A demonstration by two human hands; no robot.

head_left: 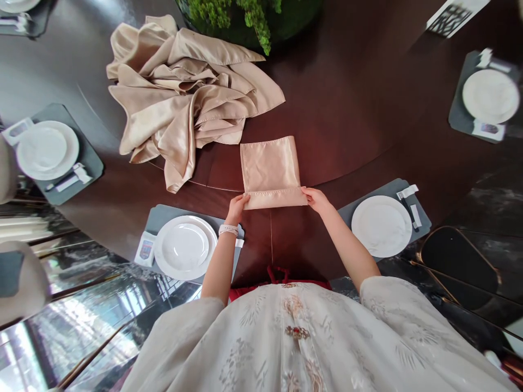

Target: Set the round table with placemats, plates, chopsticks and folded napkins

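A champagne-coloured satin napkin (269, 165) lies flat on the dark wooden table in front of me. Its near edge is turned up into a narrow band, with the stitched hem facing away from me. My left hand (237, 208) pinches the left end of that band between thumb and fingers. At the band's right end, my right hand (315, 199) grips the other corner the same way. A loose heap of similar satin napkins (192, 92) spreads over the table beyond my left hand.
White plates on grey placemats flank me, one stack at left (182, 247) and a plate at right (381, 226). Farther settings stand left (43, 147) and right (490, 97). A green plant (229, 13) and a white sign (456, 16) are at the back.
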